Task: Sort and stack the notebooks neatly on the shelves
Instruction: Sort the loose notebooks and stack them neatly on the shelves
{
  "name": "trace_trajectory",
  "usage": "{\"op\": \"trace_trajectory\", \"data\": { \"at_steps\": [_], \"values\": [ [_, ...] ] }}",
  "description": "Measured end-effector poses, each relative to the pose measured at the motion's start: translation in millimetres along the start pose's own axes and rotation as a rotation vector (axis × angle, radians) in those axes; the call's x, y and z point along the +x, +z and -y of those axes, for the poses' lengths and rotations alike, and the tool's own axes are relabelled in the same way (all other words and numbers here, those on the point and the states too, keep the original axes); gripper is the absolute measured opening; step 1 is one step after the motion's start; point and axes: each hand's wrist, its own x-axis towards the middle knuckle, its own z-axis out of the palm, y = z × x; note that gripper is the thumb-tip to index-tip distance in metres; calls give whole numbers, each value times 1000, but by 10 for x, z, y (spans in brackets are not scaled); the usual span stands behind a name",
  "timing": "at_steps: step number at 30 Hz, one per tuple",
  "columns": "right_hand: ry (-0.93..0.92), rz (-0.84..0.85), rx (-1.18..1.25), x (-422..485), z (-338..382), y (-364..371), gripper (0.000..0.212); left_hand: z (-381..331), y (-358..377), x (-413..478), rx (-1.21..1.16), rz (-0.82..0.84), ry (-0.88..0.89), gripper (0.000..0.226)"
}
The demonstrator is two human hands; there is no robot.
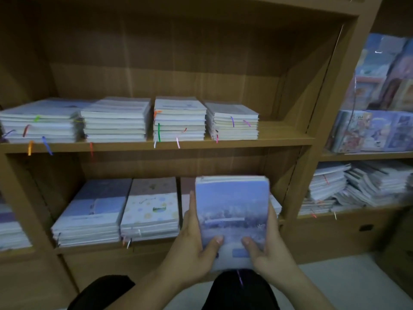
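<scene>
Blue-covered notebook bundle (pixel 232 211) being gripped by left hand (pixel 192 249) and right hand (pixel 271 249), hovering before lower shelf (pixel 93 249), two lower stacks (pixel 89 222) lying leftward, four upper stacks (pixel 116 121) sitting on upper shelf (pixel 134 147), lettering unreadable.

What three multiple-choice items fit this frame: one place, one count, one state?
1. Where is the notebook bundle?
A) flat on the floor
B) held in front of the lower shelf, at its right end
C) inside a drawer

2. How many notebook stacks sit on the middle bay's upper shelf?
A) two
B) six
C) four

3. What is the grip?
A) left hand and right hand both hold the bundle
B) one hand only
C) both hands free

Key:
1 B: the bundle is off the boards and covers that shelf's right end.
2 C: four separate stacks stand side by side.
3 A: both thumbs lie on the cover, with fingers along each side.
</scene>
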Motion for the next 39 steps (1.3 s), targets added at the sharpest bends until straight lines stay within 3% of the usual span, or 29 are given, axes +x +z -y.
{"op": "trace_trajectory", "data": {
  "at_steps": [5, 11, 15, 19, 21, 27, 33, 39],
  "values": [
    [0, -54, 120, 175, 263, -367, 98, -315, 15, 366, -37, 20, 57, 106],
    [-133, -261, 70, 702, 429, -1018, 95, -828, 140, 1224, -91, 13, 150, 108],
    [-99, -371, 114, 1062, 549, -1437, 88, -1112, 295, 1865, -166, 31, 157, 109],
    [-126, -284, 114, 1360, 653, -1822, 83, -1306, 414, 2333, -211, 61, 194, 107],
    [-154, -264, 112, 1525, 702, -1998, 91, -1424, 447, 2533, -198, 63, 219, 112],
    [-282, -388, -43, 2026, 842, -2308, 108, -1812, 461, 3182, -115, 98, 223, 99],
    [-238, -469, -86, 2460, 575, -2281, 111, -1868, 405, 3757, 13, 242, 68, 80],
    [-258, -455, -149, 2674, 286, -2274, 104, -1592, 428, 3931, 60, 248, 100, 89]
  ]
}}
